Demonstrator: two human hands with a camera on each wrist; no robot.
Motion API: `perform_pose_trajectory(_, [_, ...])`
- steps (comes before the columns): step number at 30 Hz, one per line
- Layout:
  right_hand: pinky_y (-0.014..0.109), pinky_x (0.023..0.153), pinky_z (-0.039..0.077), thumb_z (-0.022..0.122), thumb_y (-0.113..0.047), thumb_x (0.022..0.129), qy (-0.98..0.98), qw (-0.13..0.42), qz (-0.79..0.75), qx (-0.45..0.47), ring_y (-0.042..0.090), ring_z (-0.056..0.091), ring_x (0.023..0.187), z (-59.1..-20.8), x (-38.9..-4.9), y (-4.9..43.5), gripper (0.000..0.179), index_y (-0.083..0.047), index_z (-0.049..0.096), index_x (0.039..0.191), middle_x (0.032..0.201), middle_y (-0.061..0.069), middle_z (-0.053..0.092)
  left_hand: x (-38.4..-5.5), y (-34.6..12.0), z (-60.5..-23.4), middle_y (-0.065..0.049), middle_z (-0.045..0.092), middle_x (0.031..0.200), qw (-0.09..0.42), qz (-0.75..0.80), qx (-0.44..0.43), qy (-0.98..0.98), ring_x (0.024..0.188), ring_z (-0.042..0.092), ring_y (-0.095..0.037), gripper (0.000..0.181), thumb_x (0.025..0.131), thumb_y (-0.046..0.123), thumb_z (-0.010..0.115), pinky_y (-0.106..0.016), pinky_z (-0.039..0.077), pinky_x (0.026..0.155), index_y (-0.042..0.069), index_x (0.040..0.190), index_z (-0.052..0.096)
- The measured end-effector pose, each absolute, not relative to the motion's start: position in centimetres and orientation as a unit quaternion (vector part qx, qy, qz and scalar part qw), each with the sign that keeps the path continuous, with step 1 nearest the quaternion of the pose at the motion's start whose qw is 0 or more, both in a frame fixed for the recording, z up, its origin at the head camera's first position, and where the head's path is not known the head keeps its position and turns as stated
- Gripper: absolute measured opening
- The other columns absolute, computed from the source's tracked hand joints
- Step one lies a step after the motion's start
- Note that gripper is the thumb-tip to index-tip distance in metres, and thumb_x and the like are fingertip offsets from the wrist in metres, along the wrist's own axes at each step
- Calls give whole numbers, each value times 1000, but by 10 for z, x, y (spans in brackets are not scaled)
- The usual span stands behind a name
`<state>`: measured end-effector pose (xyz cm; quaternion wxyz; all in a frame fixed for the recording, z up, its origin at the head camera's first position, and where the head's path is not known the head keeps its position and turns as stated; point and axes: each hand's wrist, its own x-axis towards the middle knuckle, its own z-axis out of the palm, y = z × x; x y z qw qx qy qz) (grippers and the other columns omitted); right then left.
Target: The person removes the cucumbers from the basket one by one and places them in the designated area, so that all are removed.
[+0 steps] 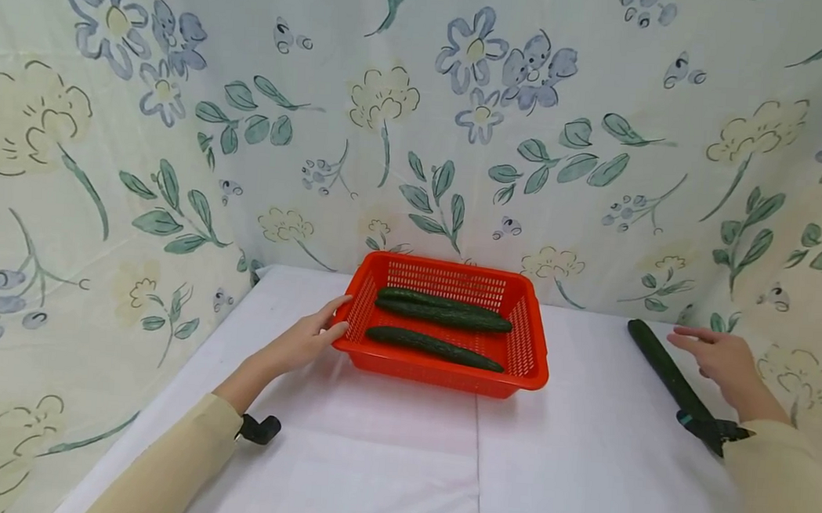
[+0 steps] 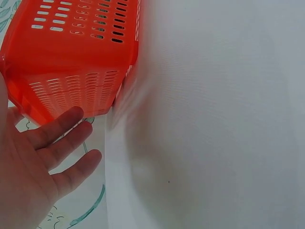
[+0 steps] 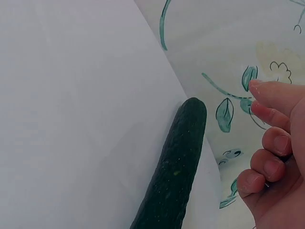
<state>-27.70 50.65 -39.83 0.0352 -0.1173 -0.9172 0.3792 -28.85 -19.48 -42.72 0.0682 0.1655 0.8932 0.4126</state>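
Left hand: open, fingers extended, at the left end of the red perforated plastic basket. Thumb and index are at the rim by its near-left corner, the other fingers spread along the outer wall.

Right hand: holds nothing, index stretched out, other fingers loosely bent. It's just to the right of a loose cucumber, with a visible gap in the right wrist view.

The loose cucumber lies slantwise at the right of the table, far tip near the back edge, near end partly hidden by the right wrist's black camera mount.

Basket sits by the back edge, about mid-table. Inside: two cucumbers side by side toward the rear wall, one more cucumber along the front wall.

Step, my read: left steadies the basket, right works at the loose cucumber. Can't tell from this whether it's about to grasp or just let go. Any lift calls for moving left and closing thumb and fingers round the body; watch the nearby back edge, it could roll.

Surface: table under a white cloth, light creases, one long fold running to the front. Room: pale floral fabric behind and on both sides. Beige sleeves, another black mount at the left wrist.
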Motion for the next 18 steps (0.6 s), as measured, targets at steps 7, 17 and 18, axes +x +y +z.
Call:
perform_pose_trajectory(7, [42, 79, 52, 50, -55, 100, -932, 36, 354, -65, 47, 43, 117, -384, -288, 484, 75, 6, 45, 143, 147, 38, 37, -286, -196, -426, -5, 57, 139, 56, 405, 170, 896, 123, 54, -27, 62, 104, 44, 51, -50, 51, 98, 39, 159, 23])
perform_pose_trajectory(17, [27, 68, 45, 52, -59, 98, -941, 40, 333, -46, 30, 44, 98, -365, -299, 456, 74, 1, 52, 142, 138, 27, 47, -287, -194, -424, -3, 58, 132, 35, 414, 175, 893, 112, 55, -24, 62, 102, 41, 55, -37, 55, 84, 37, 158, 29])
perform_pose_trajectory(18, [28, 69, 45, 52, -59, 98, -942, 37, 331, -45, 31, 44, 99, -364, -300, 453, 74, 1, 51, 142, 138, 28, 48, -286, -195, -424, -2, 58, 134, 36, 413, 175, 893, 112, 55, -24, 61, 102, 42, 55, -37, 55, 83, 37, 158, 29])
